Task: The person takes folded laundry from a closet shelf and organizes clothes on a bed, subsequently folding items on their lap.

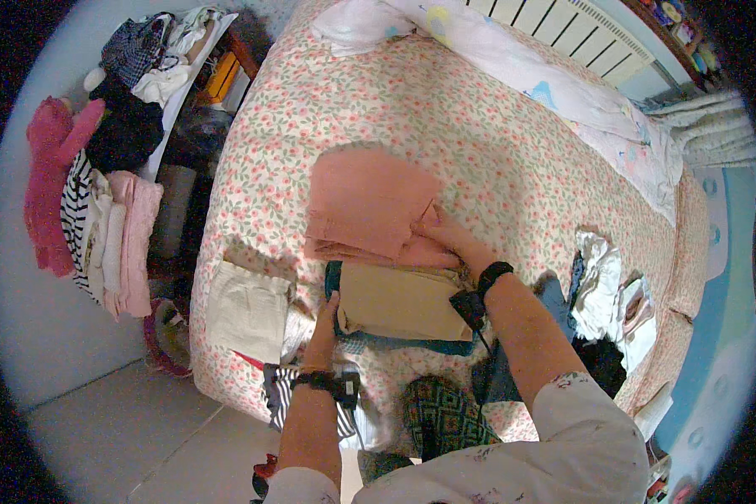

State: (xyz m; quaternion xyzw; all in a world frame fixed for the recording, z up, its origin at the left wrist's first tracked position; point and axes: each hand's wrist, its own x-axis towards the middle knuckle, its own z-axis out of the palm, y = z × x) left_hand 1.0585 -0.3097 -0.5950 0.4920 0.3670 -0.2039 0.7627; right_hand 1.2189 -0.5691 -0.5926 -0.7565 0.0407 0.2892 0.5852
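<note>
A folded salmon-pink cloth (372, 195) lies on the bed just beyond a stack of folded clothes. My right hand (441, 233) is at its right near corner, where the fabric bunches at the fingertips. The stack has a folded beige garment (403, 302) on top and a dark teal cloth (428, 346) showing beneath it. Along the left edge of this stack rests my left hand (329, 318), thumb up against the side. Its other fingers are hidden, so its grip is unclear. Both wrists wear black straps with small devices.
Cream ribbed cloth (249, 309) and striped cloth (283, 390) lie left on the floral bed (277, 151). White clothes (595, 283) and a black garment (598, 365) are at right. A shelf (183, 94) at left holds clothes, including a pink towel (135, 239). A white quilt (542, 94) lies beyond.
</note>
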